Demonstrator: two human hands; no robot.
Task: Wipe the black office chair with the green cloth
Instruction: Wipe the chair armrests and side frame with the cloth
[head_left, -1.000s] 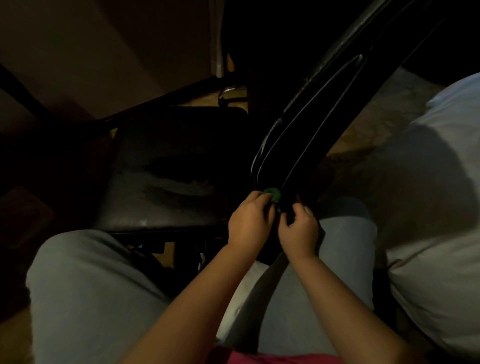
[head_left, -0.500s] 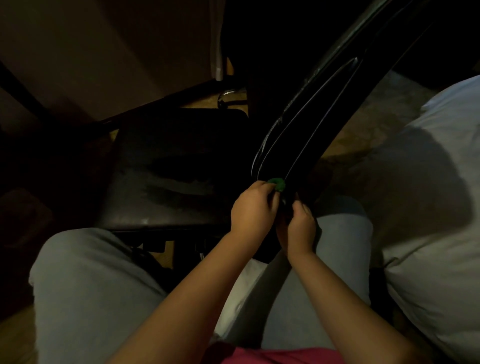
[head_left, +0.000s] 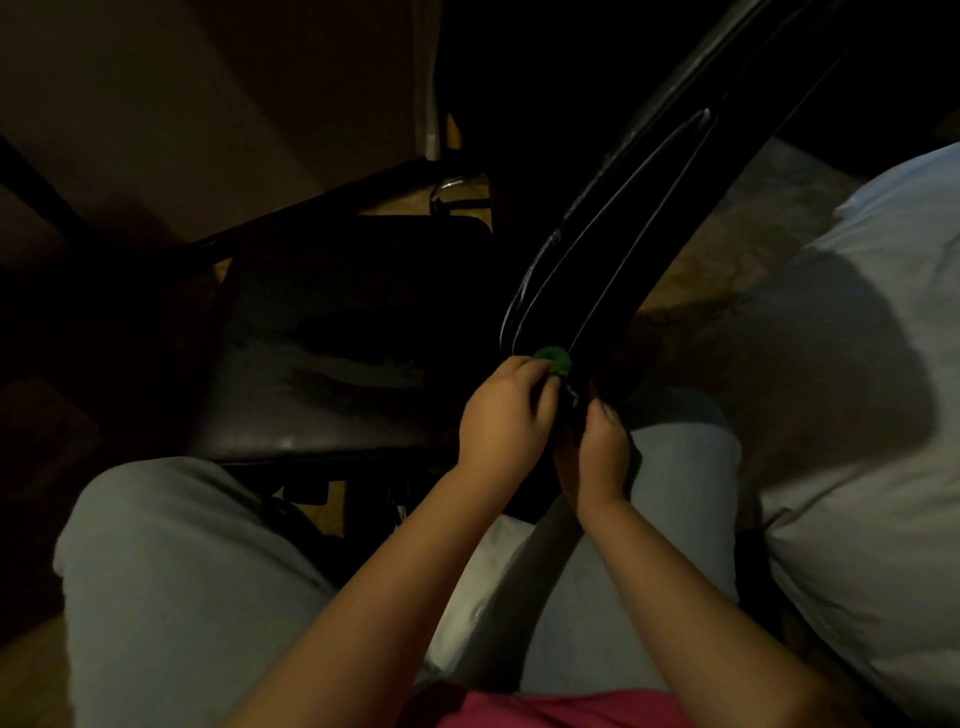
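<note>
The left hand pinches the cloth against the chair — its bar runs up-right from the fingers; the right hand is just beside, its grip lost in shadow.

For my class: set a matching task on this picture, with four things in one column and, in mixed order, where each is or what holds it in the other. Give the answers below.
Column one
1. green cloth
2. chair seat
3. right hand
4. white bedding

Column two
A. at the far right of the view
B. held in the fingers of the left hand
C. grips the lower end of the chair back
D. left of the chair back, with dull scuffed patches

Pairs: 1-B, 2-D, 3-C, 4-A
</note>
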